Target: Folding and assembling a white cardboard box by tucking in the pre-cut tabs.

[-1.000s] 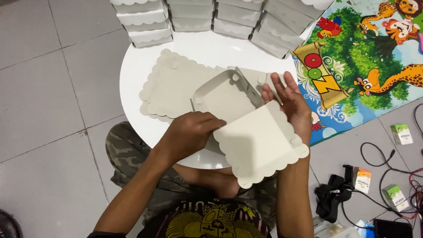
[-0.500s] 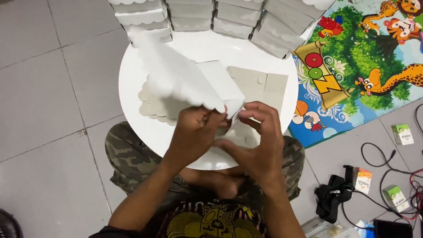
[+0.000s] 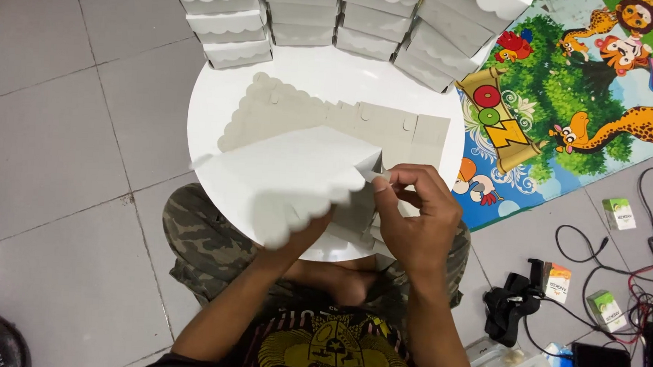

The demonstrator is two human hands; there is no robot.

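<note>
The grey tiled floor (image 3: pixel 64 143) spreads out around a round white table (image 3: pixel 220 105), which serves as the landmark. To the right of the table lies a colourful animal play mat (image 3: pixel 564 113). Along the table's far edge stand stacks of folded white boxes (image 3: pixel 348 19) with scalloped lids. Flat on the table, near its middle, lies an unfolded grey cardboard sheet (image 3: pixel 300 116). Above the table's near edge the person holds up a white scalloped box blank (image 3: pixel 290 174). The right hand (image 3: pixel 413 217) pinches a corner flap of this blank between thumb and fingers, its grip closed on the card. The left hand (image 3: pixel 306 234) sits under the blank, mostly hidden, so its grip cannot be judged. Cables (image 3: pixel 595 246) lie on the floor right of the table.
</note>
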